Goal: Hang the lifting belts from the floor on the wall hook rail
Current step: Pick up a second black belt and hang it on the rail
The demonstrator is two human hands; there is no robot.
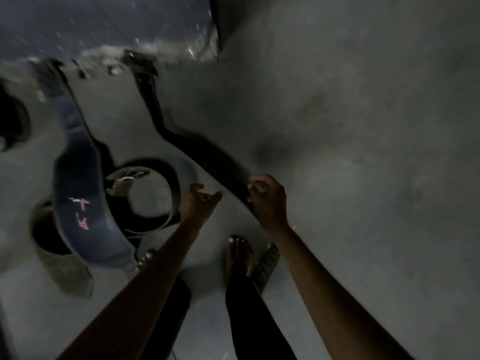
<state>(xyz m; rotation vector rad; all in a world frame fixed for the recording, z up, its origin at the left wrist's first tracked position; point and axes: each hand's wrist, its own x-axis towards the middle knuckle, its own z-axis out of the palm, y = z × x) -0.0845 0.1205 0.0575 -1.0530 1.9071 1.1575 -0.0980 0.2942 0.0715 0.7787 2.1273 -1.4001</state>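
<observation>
A long black lifting belt [207, 154] runs from the far wall base down toward my feet. My right hand [267, 196] is shut on its wide middle part. My left hand [198, 201] hovers just left of it, fingers spread, holding nothing. A blue padded belt [83, 193] with a small logo lies curved on the floor at the left. A black belt with a metal buckle [155, 193] is coiled in a ring beside it. A tan belt [59, 261] curls under the blue one. The hook rail is not in view.
The grey concrete floor [363, 152] stretches to the right. My bare feet [240, 255] stand close below my hands, with a dark ridged object [267, 263] by the right foot. A dark speckled wall or mat [104, 22] lies at the top left.
</observation>
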